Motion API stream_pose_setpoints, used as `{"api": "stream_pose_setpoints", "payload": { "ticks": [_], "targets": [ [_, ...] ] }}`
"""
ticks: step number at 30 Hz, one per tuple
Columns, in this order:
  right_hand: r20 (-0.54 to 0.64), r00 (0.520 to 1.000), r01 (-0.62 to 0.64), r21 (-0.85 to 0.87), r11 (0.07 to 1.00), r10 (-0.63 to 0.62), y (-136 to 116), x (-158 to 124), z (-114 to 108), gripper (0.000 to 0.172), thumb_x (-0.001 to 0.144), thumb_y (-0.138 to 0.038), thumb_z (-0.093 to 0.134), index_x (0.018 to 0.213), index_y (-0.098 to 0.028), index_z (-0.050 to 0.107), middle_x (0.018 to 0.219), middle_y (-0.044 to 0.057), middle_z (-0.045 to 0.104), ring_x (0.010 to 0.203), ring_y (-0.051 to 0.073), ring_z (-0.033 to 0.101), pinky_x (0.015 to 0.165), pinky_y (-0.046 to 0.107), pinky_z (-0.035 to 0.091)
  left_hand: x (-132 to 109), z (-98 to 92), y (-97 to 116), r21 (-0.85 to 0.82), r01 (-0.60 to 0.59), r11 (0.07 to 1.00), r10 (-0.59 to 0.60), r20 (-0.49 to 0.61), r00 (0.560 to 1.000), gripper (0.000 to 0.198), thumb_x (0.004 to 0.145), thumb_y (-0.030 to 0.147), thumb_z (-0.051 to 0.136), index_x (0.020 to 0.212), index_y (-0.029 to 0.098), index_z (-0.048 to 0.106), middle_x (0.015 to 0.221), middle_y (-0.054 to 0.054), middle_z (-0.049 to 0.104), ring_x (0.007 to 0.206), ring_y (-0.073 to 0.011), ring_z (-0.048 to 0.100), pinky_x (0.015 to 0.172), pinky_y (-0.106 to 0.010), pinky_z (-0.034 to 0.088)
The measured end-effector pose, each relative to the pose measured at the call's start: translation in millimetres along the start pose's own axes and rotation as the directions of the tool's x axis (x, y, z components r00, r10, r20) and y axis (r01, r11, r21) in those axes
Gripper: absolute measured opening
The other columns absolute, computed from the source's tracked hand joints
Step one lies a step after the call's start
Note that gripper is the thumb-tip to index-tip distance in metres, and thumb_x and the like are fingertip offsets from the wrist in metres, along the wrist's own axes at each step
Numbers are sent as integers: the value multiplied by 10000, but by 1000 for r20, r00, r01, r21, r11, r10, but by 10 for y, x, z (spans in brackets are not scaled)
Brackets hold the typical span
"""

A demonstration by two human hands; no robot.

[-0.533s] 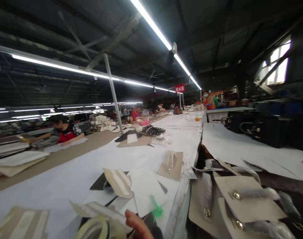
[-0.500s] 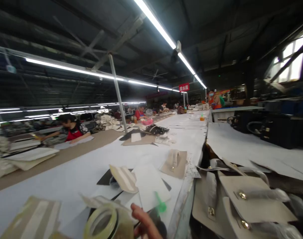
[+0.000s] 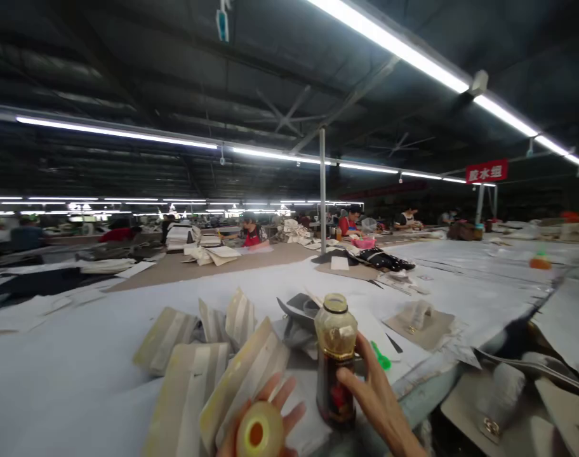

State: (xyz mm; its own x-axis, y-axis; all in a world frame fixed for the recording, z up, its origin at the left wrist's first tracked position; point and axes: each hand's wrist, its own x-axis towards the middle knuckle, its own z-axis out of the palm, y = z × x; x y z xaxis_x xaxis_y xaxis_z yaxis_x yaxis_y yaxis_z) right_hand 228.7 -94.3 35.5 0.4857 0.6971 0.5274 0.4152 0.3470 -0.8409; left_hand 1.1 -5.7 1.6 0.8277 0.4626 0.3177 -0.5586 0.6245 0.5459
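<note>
My right hand (image 3: pixel 378 397) is wrapped round the side of a bottle (image 3: pixel 336 362), thumb in front. The bottle is upright, with a wide uncapped mouth, yellowish clear walls at the top and dark contents below. My left hand (image 3: pixel 289 403), palm up and fingers spread, carries a round yellowish cap-like piece (image 3: pixel 259 431) with an orange-toned hole in its middle. Just beyond that hand lean several beige pieces with pale stripes and yellow-stained edges (image 3: pixel 187 387). A green plastic tool (image 3: pixel 381 357) lies right of the bottle, partly on a white sheet.
A beige panel with a wrapped handle (image 3: pixel 420 325) lies on the white tabletop (image 3: pixel 103 355). More handled panels (image 3: pixel 484 400) are heaped low at the right, beyond the table edge. Dark pieces (image 3: pixel 296 311) sit behind the bottle. A metal post (image 3: pixel 322 190) rises farther back, with co-workers (image 3: pixel 254 235) beyond.
My view has swung left, showing more of the striped pieces. The bottle, tilted with its mouth towards me before, now stands upright in my right hand. My left hand has come into view.
</note>
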Motion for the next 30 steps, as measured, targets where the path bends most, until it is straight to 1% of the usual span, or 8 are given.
{"api": "stream_pose_setpoints", "payload": {
  "ticks": [2, 6, 9, 14, 19, 23, 27, 30],
  "targets": [
    [39, 999, 0, -47, 999, 1, -229, 28, 22, 820, 746, -553, 669, 1408, -156, 392, 1414, 153, 512, 1338, 352, 419, 1097, 479, 353, -43, 78, -67, -79, -66, 995, 67, -1, 998, 442, 963, 255, 307, 1252, 204, 637, 1375, -72, 597, 1195, -327, 612, 646, -365, 584],
    [83, 996, -10, -134, 991, 21, -541, 84, 99, 682, 705, -541, 710, 1240, -154, 538, 1205, 135, 669, 1151, 363, 576, 988, 494, 441, -121, 121, -144, -168, -100, 981, 96, -29, 995, 441, 870, 437, 542, 1212, 187, 664, 1334, -101, 633, 1153, -351, 635, 629, -391, 604],
    [75, 997, -15, -158, 987, 27, -635, 95, 142, 582, 683, -532, 737, 1126, -177, 610, 1099, 117, 725, 1098, 376, 604, 969, 513, 439, -145, 120, -142, -181, -113, 977, 106, -46, 993, 425, 861, 437, 573, 1194, 194, 677, 1308, -103, 655, 1132, -355, 646, 622, -410, 610],
    [67, 997, -41, -37, 998, 44, -702, -21, 111, 612, 667, -592, 733, 1096, -164, 654, 1075, 134, 738, 1065, 369, 639, 937, 475, 485, -182, 197, -110, -202, -128, 971, 115, -74, 991, 418, 808, 447, 643, 1138, 199, 709, 1234, -99, 703, 1070, -367, 673, 598, -420, 617],
    [110, 989, -113, 91, 989, 103, -811, -273, -51, 684, 668, -696, 681, 1084, -153, 681, 1093, 156, 734, 1072, 358, 656, 942, 459, 506, -255, 288, -105, -204, -147, 968, 116, -159, 981, 396, 834, 425, 599, 1115, 171, 713, 1206, -130, 712, 1028, -392, 686, 539, -420, 604],
    [151, 982, -132, 103, 986, 116, -1013, -535, -241, 714, 644, -699, 698, 1135, -181, 671, 1158, 157, 715, 1145, 368, 621, 1020, 505, 442, -315, 380, -106, -145, -168, 975, 121, -287, 950, 472, 899, 358, 516, 1283, 87, 556, 1240, -198, 676, 1011, -413, 685, 481, -412, 586],
    [129, 984, -134, 57, 989, 126, -1281, -788, -456, 678, 643, -566, 775, 1198, -195, 654, 1160, 138, 721, 1196, 384, 584, 1075, 544, 382, -374, 552, -98, -107, -148, 983, 97, -379, 920, 614, 891, 358, 554, 1413, 86, 379, 1169, -180, 712, 998, -392, 693, 501, -395, 585],
    [96, 991, -79, -121, 989, 91, -1417, -905, -627, 687, 637, -526, 785, 1223, -193, 650, 1223, 134, 694, 1260, 400, 526, 1122, 537, 336, -473, 754, -153, -156, -127, 979, 53, -410, 911, 592, 908, 354, 542, 1425, 132, 358, 1161, -133, 728, 1060, -364, 679, 607, -427, 602]
  ]
}}
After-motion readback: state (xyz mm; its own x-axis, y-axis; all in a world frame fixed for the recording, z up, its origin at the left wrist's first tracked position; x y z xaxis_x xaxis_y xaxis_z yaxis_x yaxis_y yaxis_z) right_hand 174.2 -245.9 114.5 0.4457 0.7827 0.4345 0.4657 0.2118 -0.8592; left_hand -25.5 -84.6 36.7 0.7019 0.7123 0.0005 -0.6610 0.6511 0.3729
